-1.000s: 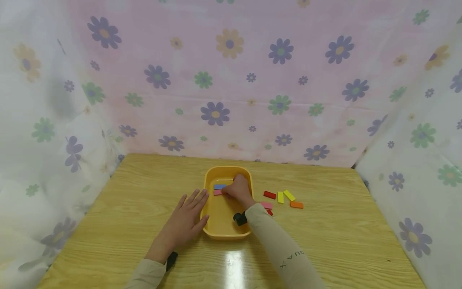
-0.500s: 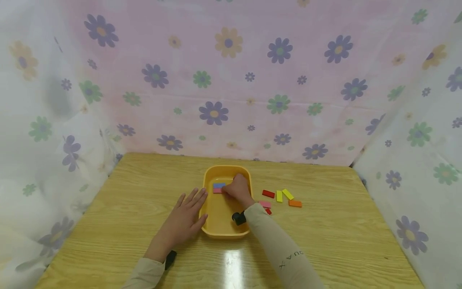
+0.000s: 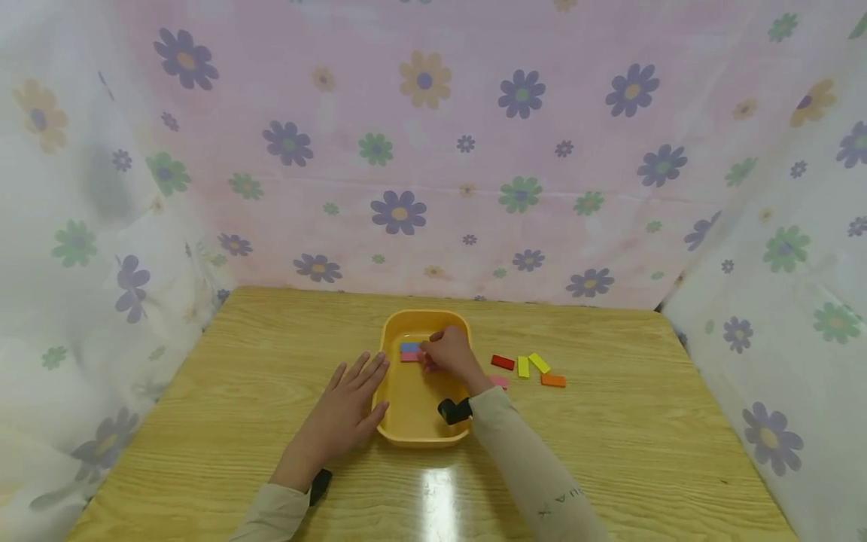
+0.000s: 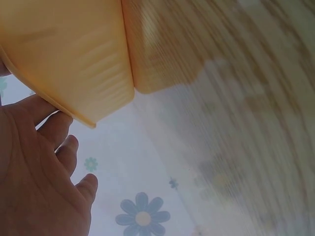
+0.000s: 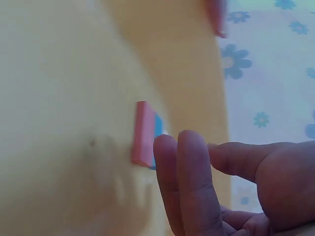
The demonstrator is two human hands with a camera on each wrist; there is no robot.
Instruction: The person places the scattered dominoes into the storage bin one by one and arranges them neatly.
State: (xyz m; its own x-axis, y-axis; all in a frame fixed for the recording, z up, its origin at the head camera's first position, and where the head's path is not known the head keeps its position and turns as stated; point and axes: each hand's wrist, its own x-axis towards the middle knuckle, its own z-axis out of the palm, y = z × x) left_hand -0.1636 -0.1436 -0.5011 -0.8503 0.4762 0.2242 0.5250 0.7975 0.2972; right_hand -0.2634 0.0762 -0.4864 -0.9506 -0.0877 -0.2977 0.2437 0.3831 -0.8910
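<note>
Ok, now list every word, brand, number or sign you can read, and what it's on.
Dark lettering on the right sleeve: too small and blurred to read reliably.
Yellow tray, blocks, table: no text that I can make out.

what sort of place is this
Probably a screened-off tabletop workspace indoors, though what lies beyond is hidden: a wood-grain table, flower-print sheeting at the back and sides, and a yellow tray with small coloured pieces.
</note>
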